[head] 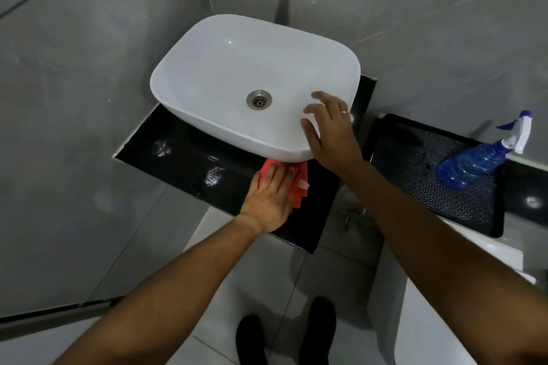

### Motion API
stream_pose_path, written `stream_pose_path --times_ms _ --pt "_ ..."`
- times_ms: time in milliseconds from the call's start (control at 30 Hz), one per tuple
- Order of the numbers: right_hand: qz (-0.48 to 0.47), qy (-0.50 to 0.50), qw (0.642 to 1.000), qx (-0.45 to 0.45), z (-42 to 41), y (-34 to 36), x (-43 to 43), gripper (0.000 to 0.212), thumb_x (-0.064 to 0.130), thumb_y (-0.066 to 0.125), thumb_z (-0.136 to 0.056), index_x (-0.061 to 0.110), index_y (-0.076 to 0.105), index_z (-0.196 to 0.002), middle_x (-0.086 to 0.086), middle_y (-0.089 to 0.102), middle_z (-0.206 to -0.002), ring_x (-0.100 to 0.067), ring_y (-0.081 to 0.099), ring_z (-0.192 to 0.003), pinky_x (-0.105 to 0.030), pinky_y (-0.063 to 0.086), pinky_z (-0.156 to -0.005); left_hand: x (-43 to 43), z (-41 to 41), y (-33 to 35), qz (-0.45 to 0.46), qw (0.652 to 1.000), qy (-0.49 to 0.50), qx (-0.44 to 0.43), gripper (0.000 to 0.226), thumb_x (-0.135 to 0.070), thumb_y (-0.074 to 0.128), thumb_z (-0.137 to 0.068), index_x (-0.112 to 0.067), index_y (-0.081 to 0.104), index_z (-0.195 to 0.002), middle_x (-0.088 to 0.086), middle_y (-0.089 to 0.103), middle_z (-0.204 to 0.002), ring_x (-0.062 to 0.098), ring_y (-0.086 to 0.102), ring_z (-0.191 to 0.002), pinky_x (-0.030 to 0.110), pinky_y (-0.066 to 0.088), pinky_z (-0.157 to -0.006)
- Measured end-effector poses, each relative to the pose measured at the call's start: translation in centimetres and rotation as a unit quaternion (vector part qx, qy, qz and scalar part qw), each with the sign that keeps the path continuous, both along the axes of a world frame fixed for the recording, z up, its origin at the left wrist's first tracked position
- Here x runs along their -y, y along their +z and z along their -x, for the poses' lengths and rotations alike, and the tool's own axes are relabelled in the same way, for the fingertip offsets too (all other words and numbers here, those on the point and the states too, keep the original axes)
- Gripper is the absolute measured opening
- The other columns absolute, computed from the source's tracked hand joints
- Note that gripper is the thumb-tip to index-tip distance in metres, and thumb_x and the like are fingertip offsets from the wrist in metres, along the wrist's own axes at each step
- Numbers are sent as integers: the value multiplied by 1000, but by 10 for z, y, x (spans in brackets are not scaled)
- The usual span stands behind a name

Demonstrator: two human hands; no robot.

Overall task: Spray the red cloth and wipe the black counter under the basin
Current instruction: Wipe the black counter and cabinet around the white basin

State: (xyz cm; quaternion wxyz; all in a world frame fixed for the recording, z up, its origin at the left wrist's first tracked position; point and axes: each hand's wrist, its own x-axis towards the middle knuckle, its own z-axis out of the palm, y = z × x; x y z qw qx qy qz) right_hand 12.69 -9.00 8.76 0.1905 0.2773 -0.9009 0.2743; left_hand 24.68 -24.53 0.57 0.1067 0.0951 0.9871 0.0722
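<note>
Pressing flat on the folded red cloth (298, 187), the left hand (268, 197) keeps its fingers straight and spread rather than clenched, so the palm bears the fabric down onto the glossy black counter (184, 154) just at the front lip of the white oval ceramic basin (237, 74). Part of the cloth is tucked beneath that overhang. The right hand (329, 130) rests open on the basin's near right rim, fingers loosely splayed and grasping nothing, probably to steady the body while leaning in. Off to the right, the blue plastic spray bottle (477, 161) lies on a black patterned tray (415, 204), well apart from both hands, which suggests the spraying is done.
</note>
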Motion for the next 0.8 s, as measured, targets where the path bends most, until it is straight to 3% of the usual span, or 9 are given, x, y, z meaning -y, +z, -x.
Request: stream_pose_path --times_ms 100,233,367,533,667,800 --pt "-35 24 997 65 4 7 14 32 28 51 -101 4 60 -120 -19 47 -145 -38 41 -132 -44 38 -104 -7 9 3 0 1000 22 -8 71 -50 23 -89 -22 11 -153 4 19 -159 28 9 -149 52 18 -117" --pt "-72 13 988 139 5 7 25 43 39 42 -104 9 54 -132 -15 41 -152 -34 32 -142 -48 35 -111 -6 -3 2 -11 999 27 -17 67 -48 30 -91 -22 19 -152 6 26 -157 29 15 -147 54 21 -116" --pt "-91 -28 987 128 2 4 33 46 41 39 -104 10 56 -133 -14 47 -149 -33 34 -143 -46 32 -114 -5 -56 -12 -51 996 -11 -74 55 -44 39 -95 -22 39 -146 6 42 -150 29 32 -142 54 32 -109" --pt "-113 -47 983 137 1 3 35 48 43 35 -104 12 54 -135 -13 48 -149 -33 31 -145 -50 29 -115 -22 -67 -13 -43 995 -3 -86 40 -44 40 -95 -23 49 -127 5 51 -134 30 46 -125 51 44 -92" --pt "-121 -46 981 141 4 1 34 50 45 31 -104 14 51 -138 -12 44 -152 -32 25 -148 -51 25 -118 -23 -59 -20 -10 994 -60 -88 49 -43 38 -99 -19 43 -141 8 49 -144 30 38 -140 62 32 -109" --pt "-126 -47 981 143 5 -4 34 54 48 26 -104 16 49 -140 -11 40 -155 -30 19 -150 -52 21 -119 -5 -52 -28 2 988 -123 -91 51 -41 33 -101 -19 37 -146 7 45 -149 27 28 -146 58 20 -118"
